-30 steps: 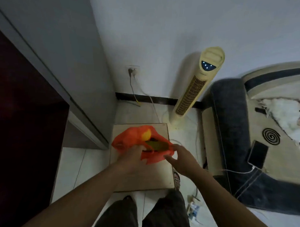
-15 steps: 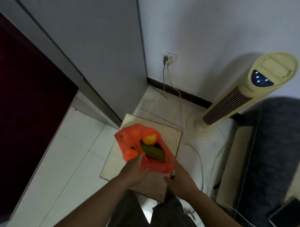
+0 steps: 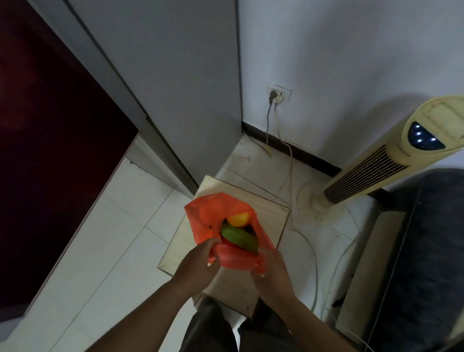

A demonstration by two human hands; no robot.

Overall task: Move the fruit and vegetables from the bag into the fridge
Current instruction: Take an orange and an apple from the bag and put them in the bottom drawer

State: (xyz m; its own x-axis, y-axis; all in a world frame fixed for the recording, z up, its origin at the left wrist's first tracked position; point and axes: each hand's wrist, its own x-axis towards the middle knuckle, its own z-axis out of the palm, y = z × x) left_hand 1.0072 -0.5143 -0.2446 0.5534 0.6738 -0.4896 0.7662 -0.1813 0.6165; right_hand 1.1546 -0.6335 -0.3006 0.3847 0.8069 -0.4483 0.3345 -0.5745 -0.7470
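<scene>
An orange plastic bag [image 3: 206,214] sits open on a low wooden board [image 3: 269,216] on the floor. Inside it I see a yellow-orange round fruit [image 3: 238,218] and a long green vegetable [image 3: 239,237]. My left hand [image 3: 198,267] grips the bag's near left edge. My right hand [image 3: 272,272] grips its near right edge. The tall grey fridge [image 3: 161,68] stands to the upper left, its dark red door [image 3: 42,143] swung out at the far left.
A cream tower fan [image 3: 383,165] stands at the right, with cables [image 3: 291,178] running from a wall socket [image 3: 278,94] across the tiled floor. A dark sofa [image 3: 428,248] fills the right edge. My legs are below the board.
My view has swung left toward the fridge. My right hand has closed in from beside the bag and now grips its right edge; my left hand keeps its hold.
</scene>
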